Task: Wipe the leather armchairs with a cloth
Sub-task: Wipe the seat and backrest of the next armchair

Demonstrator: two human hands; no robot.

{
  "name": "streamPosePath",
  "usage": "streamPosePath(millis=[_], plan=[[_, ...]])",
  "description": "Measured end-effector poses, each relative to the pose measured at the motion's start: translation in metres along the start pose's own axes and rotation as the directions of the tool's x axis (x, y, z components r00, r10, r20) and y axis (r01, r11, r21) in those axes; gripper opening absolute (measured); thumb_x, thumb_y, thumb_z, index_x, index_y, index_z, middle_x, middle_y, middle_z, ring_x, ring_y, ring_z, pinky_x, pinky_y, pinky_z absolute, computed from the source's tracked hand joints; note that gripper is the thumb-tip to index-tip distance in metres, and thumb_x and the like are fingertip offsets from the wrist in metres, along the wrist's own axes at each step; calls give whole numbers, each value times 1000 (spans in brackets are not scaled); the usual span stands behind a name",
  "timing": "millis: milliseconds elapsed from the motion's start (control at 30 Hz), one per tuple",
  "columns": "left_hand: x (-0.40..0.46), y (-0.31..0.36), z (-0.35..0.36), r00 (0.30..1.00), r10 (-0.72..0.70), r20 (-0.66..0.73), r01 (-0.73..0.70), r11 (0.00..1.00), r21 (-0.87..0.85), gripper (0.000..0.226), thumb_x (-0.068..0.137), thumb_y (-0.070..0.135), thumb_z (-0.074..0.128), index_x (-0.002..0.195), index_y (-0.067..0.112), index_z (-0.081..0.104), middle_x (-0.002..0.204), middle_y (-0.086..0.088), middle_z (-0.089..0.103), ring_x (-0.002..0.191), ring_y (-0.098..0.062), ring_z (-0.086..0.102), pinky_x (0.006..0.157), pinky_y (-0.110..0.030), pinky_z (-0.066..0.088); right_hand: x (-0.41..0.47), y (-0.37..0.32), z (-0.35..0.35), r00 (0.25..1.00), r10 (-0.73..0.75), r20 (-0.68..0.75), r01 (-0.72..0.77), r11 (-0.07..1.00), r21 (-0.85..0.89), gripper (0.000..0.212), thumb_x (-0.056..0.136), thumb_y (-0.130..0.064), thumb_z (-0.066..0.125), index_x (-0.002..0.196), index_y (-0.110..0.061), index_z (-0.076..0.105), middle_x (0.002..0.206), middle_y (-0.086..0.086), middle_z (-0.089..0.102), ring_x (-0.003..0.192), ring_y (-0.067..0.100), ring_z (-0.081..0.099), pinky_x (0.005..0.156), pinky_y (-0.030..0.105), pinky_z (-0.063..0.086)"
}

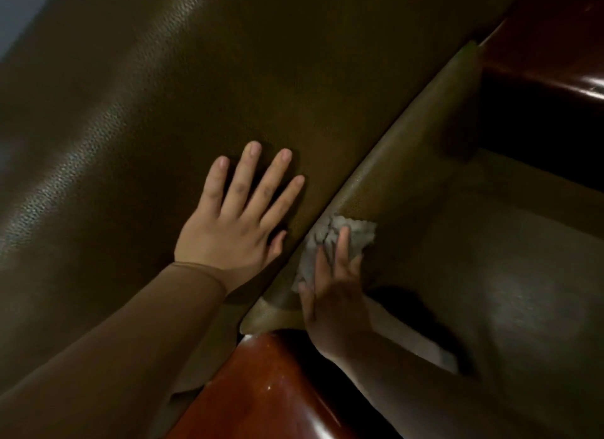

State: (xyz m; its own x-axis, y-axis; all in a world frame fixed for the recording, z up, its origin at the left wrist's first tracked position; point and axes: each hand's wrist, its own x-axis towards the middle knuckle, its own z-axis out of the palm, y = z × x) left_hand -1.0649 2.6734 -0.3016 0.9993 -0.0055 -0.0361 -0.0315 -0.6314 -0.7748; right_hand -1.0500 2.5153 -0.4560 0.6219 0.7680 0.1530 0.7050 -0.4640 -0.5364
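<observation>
A brown leather armchair fills the view; its broad backrest (228, 62) runs across the upper left and its seat cushion (506, 275) lies at the lower right. My left hand (235, 216) rests flat on the backrest with fingers spread straight. Just right of it, my right hand (336, 295) presses a crumpled grey cloth (353, 232) against the leather panel beside the seam between backrest and seat. Its fingers lie over the cloth; part of the cloth is hidden under the palm.
A glossy reddish wooden armrest (271, 383) sits at the bottom centre under my right forearm. Another polished wooden armrest (555, 56) shows at the upper right, with a dark gap below it. A grey floor patch (19, 10) appears at the top left.
</observation>
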Motion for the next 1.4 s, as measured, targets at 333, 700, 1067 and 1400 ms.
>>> streamPosePath(millis=[333,700,1067,1400], plan=[[11,24,-17,989,-141,38,146,976,-163,77,94,56,50,160,17,43,172,-20,23,160,-44,9,123,-70,-10,79,69,-19,881,433,-189,-345,863,368,66,110,-43,27,161,-1,27,171,26,1,158,42,6,127,55,18],[156,93,11,999,45,-13,-47,965,-260,85,103,62,29,166,4,22,172,-20,21,161,-38,11,131,-50,-1,199,251,-104,876,445,-185,-287,791,541,65,111,-45,33,166,-20,10,174,8,3,160,25,9,128,52,18],[166,104,26,999,47,-25,-50,988,-146,91,99,62,35,166,2,18,172,-24,17,160,-41,13,130,-53,-3,195,260,-89,901,388,-192,-233,809,540,71,106,-56,27,165,-23,6,174,7,-1,160,26,-2,127,55,16],[163,109,30,999,32,-44,-37,990,-134,90,100,61,34,166,2,17,172,-24,17,160,-40,14,130,-53,-5,97,226,-14,805,594,3,-406,546,733,86,101,-70,22,165,-20,-6,174,12,-2,159,20,5,125,22,4]])
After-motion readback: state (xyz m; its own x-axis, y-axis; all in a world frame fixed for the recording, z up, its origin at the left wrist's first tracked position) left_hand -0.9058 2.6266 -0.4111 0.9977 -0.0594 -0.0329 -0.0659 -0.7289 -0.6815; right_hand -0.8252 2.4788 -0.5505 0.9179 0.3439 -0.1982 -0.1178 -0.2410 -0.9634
